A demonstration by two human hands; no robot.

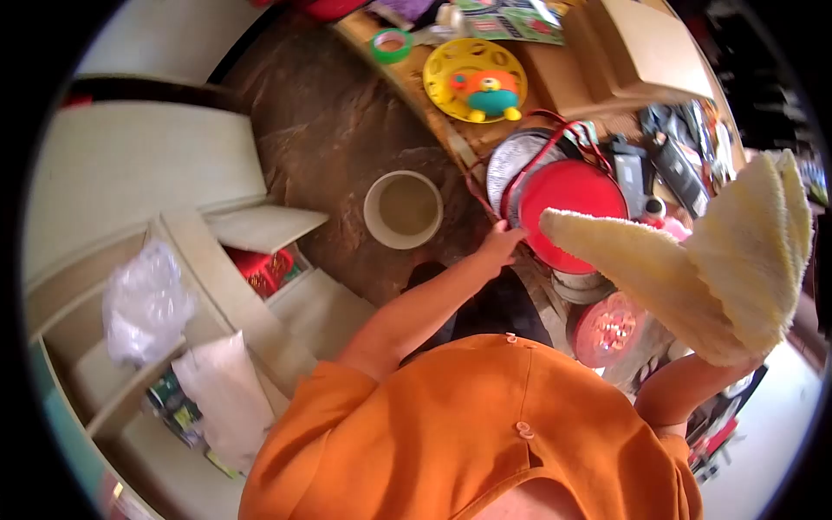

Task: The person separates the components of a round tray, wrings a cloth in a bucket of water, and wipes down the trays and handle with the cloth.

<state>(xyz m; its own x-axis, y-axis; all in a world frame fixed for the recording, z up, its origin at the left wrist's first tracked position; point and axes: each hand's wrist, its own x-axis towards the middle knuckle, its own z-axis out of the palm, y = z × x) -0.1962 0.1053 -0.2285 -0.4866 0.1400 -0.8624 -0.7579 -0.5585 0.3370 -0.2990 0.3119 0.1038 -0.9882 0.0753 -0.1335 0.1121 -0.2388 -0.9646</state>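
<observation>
The head view shows a pale yellow cloth point(737, 277) at the right, raised over the end of the right forearm point(693, 390). It spreads into two parts from a fold above the wrist. The narrower part is the longer one: its long axis runs slantwise from the wrist toward the upper left, and its blunt end points at a flat red disc point(576, 204). That end overlaps the disc's lower right edge in this view; whether they touch, I cannot tell. The broader, doubled part stands up from the same fold and points to the upper right corner.

The two hands are well apart. The right hand is hidden by the cloth, so I cannot tell how its fingers are set. The left hand point(501, 246) reaches forward, its fingers slightly bent at the left edge of the disc, close to a red strap point(482, 195). I cannot tell whether they grip anything.

Past the disc, on the table point(407, 74), a yellow basket point(436, 82) holds an orange and teal toy point(488, 91), with a green tape roll point(390, 57) beside it and a cardboard box point(667, 52) farther right. A pale bucket point(372, 210) of murky liquid stands on the floor, left of the left hand.
</observation>
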